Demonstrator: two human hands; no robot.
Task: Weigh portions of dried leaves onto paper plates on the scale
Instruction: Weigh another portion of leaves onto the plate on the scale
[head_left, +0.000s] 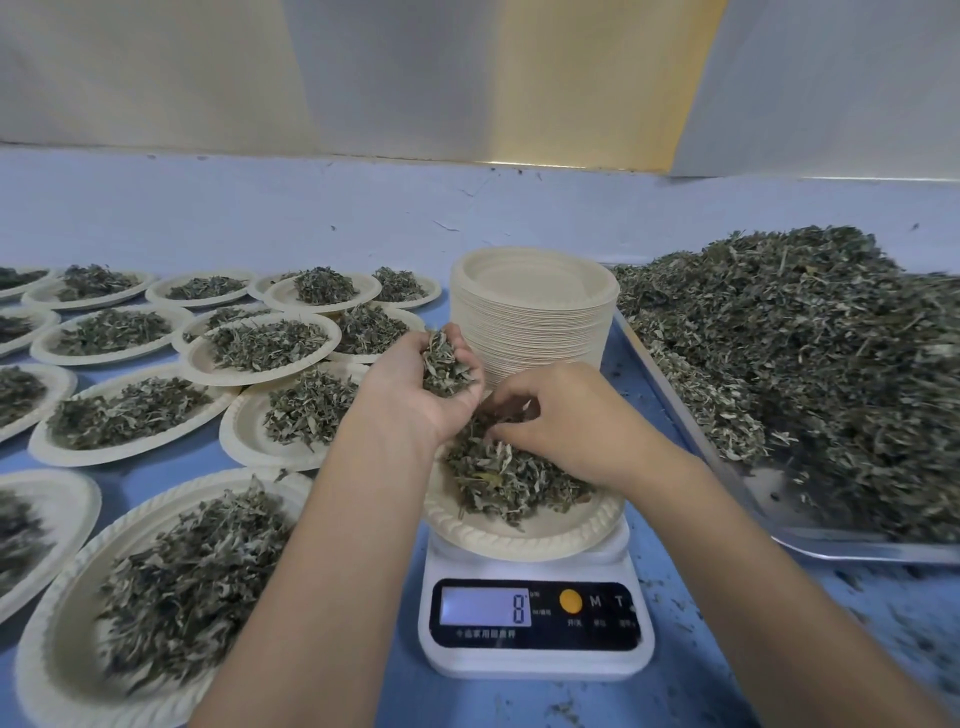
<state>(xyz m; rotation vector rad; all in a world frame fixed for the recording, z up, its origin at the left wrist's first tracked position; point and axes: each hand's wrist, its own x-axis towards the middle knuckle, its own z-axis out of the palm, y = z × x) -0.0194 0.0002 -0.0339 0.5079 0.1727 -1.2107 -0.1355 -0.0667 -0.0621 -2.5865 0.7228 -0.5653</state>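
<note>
Dried leaves (498, 478) were piled on a paper plate (519, 538) on the scale (535, 660). More were cupped in the curled fingers of the left hand (410, 395) above it; some were pinched by the right hand (561, 415). Many filled plates (130, 410) were laid left of the scale; a big heap (805, 364) right of it was not yet weighed.

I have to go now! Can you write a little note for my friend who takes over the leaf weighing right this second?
Left hand: holds a handful of leaves over the plate.
Right hand: pinches at the leaf pile on the paper plate, which sits on the scale. The display reads 8.
Done: many filled plates lie at the left.
Left: finish this portion, then go on with plates from the empty stack and leaves from the heap on the tray.
</note>
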